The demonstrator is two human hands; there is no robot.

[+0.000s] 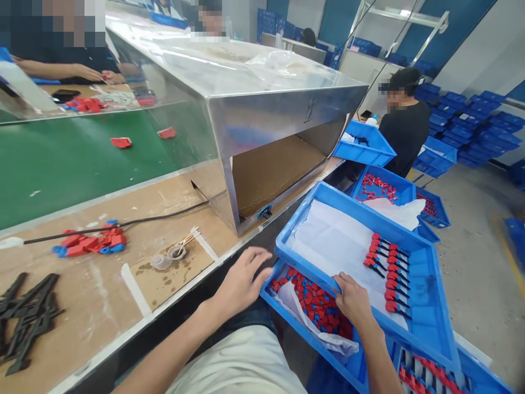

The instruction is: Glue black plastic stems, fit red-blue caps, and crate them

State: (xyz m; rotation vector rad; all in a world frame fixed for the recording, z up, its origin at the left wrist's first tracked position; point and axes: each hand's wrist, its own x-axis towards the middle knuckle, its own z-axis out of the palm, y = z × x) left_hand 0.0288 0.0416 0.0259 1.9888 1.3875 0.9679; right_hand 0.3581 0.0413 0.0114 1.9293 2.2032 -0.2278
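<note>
My right hand (353,298) is closed over the near rim of the upper blue tray (309,268). Inside that tray, on a white sheet (328,232), lie rows of red pieces with black stems (397,276). Fingers apart, my left hand (245,279) hovers by the near left corner of the lower blue tray (303,336); I cannot tell whether the thumb touches it. That lower tray holds many small red and blue parts (314,301), with a crumpled white liner (318,323) along its front.
On the bench lie red and blue parts (92,241), black parts (28,312), a cable (164,217) and a small cup with sticks (177,251). A metal hood (283,117) stands beyond. More blue trays (388,183) are at right. People sit across the belt (82,153) and behind.
</note>
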